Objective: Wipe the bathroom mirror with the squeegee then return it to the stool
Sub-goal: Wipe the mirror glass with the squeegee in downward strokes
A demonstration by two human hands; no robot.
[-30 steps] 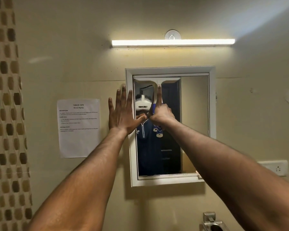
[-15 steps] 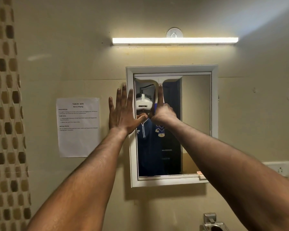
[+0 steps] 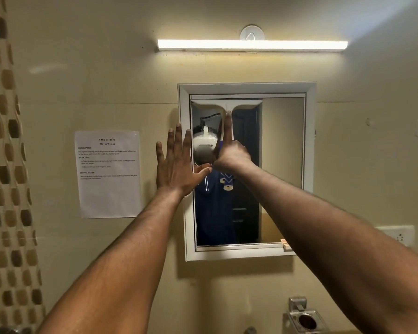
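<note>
The squeegee [image 3: 226, 107] sits with its blade at the mirror's [image 3: 282, 165] top-left edge, barely moved over the last 1 second, right hand [image 3: 232, 155] gripping the handle, left hand [image 3: 179, 162] spread flat on the frame, so the downstroke looks about to begin.

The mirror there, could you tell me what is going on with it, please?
A person is wiping the bathroom mirror with a white squeegee. The right hand grips its handle, index finger along it, with the blade at the top left of the glass. The left hand rests flat and open on the mirror's frame and the wall beside it. The stool is not in view.
</note>
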